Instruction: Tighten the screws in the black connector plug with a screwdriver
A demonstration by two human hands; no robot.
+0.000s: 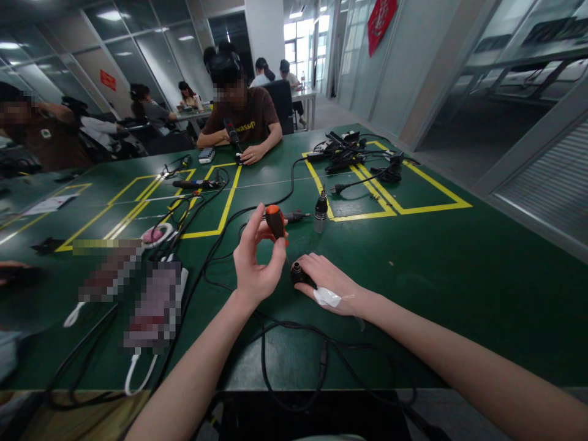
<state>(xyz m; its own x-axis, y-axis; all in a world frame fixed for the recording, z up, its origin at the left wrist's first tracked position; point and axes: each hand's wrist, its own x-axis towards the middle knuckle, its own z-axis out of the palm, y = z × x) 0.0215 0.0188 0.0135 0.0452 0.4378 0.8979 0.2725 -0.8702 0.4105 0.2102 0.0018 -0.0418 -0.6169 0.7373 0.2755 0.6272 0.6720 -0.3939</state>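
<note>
My left hand [257, 266] grips a screwdriver [275, 222] with an orange and black handle. Its thin shaft points down toward a black part [297, 274] with a small round metal-looking end. My right hand [328, 282] is closed around that black part, low over the table; a piece of white tape [327, 297] is stuck near its thumb side. I cannot tell whether the screwdriver tip touches the part. Just beyond the hands stands an upright black and grey tool piece [320, 211] with a pointed top. Behind my left fingers lies an electric screwdriver [294, 217], partly hidden.
Black cables [294, 324] loop across the green table [459, 275] near me. Two phones [154, 306] [113, 269] lie at left. Adapters and cords [342, 150] are heaped at back right among yellow tape outlines. A co-worker [248, 116] holds a power screwdriver opposite.
</note>
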